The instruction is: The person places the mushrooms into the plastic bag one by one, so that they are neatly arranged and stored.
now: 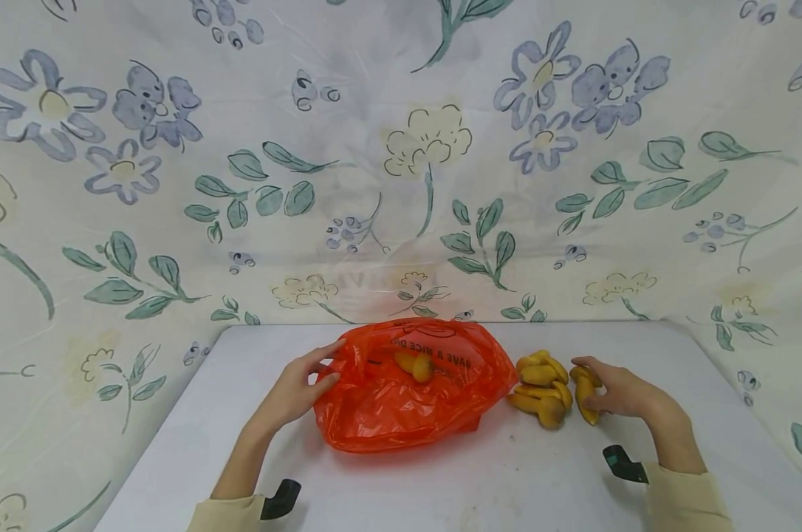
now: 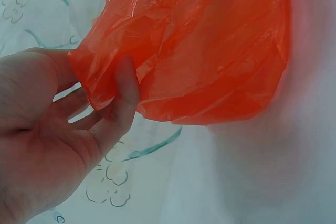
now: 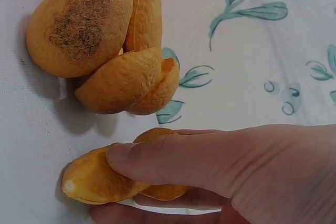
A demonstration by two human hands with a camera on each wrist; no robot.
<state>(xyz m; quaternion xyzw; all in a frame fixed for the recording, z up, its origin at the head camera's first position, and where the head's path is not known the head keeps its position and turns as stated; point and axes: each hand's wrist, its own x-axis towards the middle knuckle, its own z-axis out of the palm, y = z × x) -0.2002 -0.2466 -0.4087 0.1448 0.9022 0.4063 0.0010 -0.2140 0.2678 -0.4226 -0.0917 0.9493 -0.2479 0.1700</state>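
Note:
A red plastic bag (image 1: 414, 425) with dark printed lettering lies on the table, its mouth spread. Inside it sits a yellow lobed fruit (image 1: 422, 368). At the bag's left side, my left hand (image 1: 301, 384) holds the edge of the plastic, which runs between thumb and fingers in the left wrist view. My right hand (image 1: 623, 391), right of the bag, grips another yellow lobed fruit (image 3: 100, 179) by its sides, thumb on top. Next to it lie two more such fruits: a farther fruit (image 1: 540, 368) and a nearer fruit (image 1: 550, 410). A rough dark patch marks one rounded end.
The white table (image 1: 507, 488) reaches back to a hanging floral cloth (image 1: 374, 148). Black wrist devices sit at both cuffs, a left device (image 1: 281, 500) and a right device (image 1: 623, 464). A few small specks dot the table in front of the fruits.

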